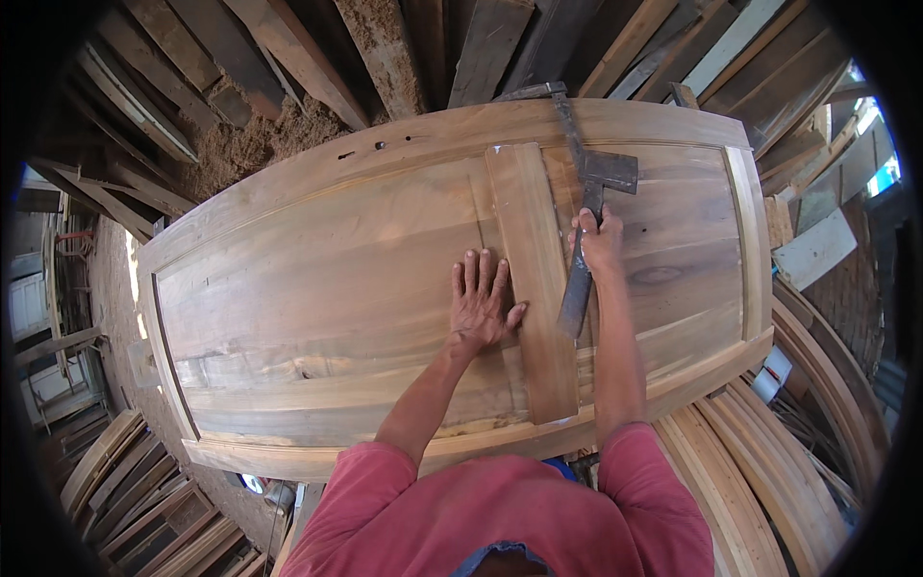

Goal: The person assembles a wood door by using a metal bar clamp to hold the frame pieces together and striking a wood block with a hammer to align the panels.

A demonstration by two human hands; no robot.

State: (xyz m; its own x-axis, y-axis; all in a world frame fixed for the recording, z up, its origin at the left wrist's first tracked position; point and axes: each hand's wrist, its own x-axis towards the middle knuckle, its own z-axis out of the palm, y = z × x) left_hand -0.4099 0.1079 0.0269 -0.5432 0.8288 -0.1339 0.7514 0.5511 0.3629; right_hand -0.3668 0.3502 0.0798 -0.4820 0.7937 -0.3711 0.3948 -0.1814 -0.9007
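1. Right hand (602,240), right of centre, wraps the long dark metal bar tool (611,171), which runs roughly top to bottom.
2. Left hand (481,310), fingers spread, presses the brown panelled wooden door (317,288), left of the flat wooden crosspiece (532,274).

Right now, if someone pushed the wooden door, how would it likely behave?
The wooden door would probably stay stiff, being built of framed wooden panels. It looks fairly heavy, given how much solid-looking wood it spans. Broad and lying flat, it seems more apt to slide than roll.
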